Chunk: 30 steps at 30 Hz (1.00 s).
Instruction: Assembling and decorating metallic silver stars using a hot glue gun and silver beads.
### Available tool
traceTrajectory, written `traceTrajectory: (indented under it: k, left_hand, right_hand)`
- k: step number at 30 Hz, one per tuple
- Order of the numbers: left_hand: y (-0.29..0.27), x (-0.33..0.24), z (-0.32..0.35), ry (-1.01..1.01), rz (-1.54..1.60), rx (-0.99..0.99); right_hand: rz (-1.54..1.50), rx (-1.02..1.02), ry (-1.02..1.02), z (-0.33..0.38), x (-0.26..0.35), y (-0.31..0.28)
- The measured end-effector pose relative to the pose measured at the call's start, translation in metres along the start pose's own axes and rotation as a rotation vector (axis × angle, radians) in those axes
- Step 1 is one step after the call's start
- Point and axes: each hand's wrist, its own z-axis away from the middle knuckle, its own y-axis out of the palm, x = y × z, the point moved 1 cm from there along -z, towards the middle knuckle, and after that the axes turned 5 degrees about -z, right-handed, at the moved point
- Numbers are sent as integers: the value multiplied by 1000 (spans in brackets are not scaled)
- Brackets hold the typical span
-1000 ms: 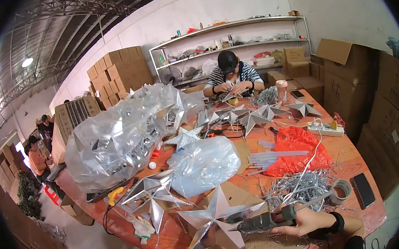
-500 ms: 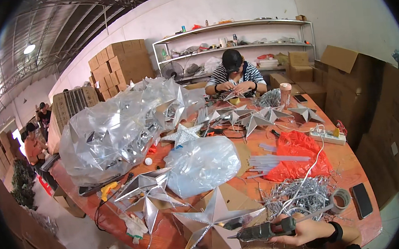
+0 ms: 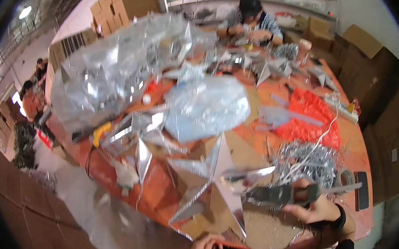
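A large silver mirrored star (image 3: 212, 172) lies on brown cardboard near the table's front edge. Silver tinsel trim runs along its lower left edges. My right hand (image 3: 311, 209) is closed around a dark glue gun (image 3: 275, 195), whose nozzle points left at the star's right side. A pale glue stick (image 3: 343, 188) sticks out of the gun's back end. At the front edge, just below the star's lower points, my left hand (image 3: 203, 248) shows with curled fingers. What they pinch, if anything, is too blurred to make out.
Loose silver tinsel (image 3: 305, 163), a tape roll (image 3: 344, 177) and a phone (image 3: 362, 191) lie right. Beyond are a red plastic bag (image 3: 309, 116) and a pale blue bag (image 3: 207, 107). More stars fill a big clear bag (image 3: 111, 75). A co-worker (image 3: 252, 22) works across the table.
The view has tipped down and blurred, so the table sits higher in it. My left hand has come in at the lower edge. The glue gun stays in my right hand, beside the star.
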Motion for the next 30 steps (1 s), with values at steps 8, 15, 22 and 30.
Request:
traceTrajectory:
  k: [8,15,22,30]
  left_hand:
    - [-11,-11,0,64,159,167]
    - [-6,-15,-1,44,157,81]
    - [4,-8,5,21,186,-35]
    - [4,-6,3,76,165,-25]
  right_hand:
    - [-93,53,182,10,-2,1]
    - [-190,65,441,13,-8,7]
    - [4,190,219,7,-12,6]
    - [-74,123,304,9,-16,8]
